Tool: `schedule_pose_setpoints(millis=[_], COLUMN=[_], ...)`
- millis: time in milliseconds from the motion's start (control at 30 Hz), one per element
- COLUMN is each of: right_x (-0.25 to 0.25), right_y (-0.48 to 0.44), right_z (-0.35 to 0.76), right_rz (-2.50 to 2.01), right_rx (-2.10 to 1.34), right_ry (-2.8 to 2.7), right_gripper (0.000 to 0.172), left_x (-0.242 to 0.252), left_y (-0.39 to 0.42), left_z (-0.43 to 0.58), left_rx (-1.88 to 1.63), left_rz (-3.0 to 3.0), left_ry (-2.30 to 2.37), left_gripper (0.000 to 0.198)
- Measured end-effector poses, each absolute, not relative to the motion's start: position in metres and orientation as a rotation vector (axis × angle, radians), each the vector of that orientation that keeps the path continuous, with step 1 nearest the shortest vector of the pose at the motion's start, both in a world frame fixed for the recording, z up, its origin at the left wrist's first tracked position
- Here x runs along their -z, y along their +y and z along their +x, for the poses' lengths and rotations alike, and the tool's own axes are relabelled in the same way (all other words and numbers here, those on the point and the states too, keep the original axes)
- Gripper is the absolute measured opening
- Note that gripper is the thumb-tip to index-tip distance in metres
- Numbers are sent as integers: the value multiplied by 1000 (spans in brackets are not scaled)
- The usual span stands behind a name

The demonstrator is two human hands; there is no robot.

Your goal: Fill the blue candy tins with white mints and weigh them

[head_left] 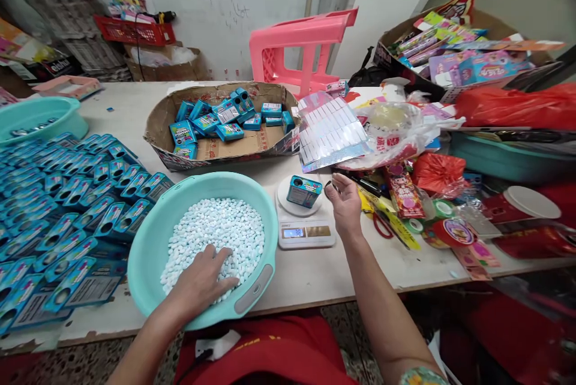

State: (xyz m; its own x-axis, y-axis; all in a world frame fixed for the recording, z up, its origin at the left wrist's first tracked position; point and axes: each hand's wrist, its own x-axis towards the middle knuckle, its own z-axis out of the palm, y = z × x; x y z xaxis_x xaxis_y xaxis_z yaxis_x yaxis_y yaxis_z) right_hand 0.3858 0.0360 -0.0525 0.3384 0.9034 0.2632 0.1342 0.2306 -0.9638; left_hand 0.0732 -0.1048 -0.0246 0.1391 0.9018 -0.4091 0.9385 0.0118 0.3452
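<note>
My left hand (204,277) rests on the small pale candies (211,235) in the turquoise basin (135,265), its fingers spread and some tips among the candies. A white digital scale (288,240) stands to the right of the basin. On its round pan is one blue candy box (304,191), upright, with a round hole in its top. Just right of that box is my right hand (345,202), fingers curled, with a small dark round piece (330,187) between thumb and fingers. The scale's display is lit.
Rows of open blue boxes (90,217) fill the left side. A cardboard tray (216,160) with several blue boxes stands behind the basin. Scissors (382,224), packets and a sticker sheet (330,133) lie to the right. A pink stool (301,37) is at the back.
</note>
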Motion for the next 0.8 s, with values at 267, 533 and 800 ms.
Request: schedule_pose_setpoints(millis=[267,533,800], right_x=[72,73,66], right_y=[18,19,23], right_z=[411,402,382], right_rz=[-1307,-1310,-1280], right_rx=[-671,-685,-729], right_ry=[-955,-998,-1079], right_gripper=[41,38,39], left_x=[29,20,18], left_y=[-106,-105,-103], left_z=[70,71,70], left_rx=[64,26,-34], left_rz=[1885,1891,1906], left_ry=[1733,1715,1905], left_gripper=[31,18,25])
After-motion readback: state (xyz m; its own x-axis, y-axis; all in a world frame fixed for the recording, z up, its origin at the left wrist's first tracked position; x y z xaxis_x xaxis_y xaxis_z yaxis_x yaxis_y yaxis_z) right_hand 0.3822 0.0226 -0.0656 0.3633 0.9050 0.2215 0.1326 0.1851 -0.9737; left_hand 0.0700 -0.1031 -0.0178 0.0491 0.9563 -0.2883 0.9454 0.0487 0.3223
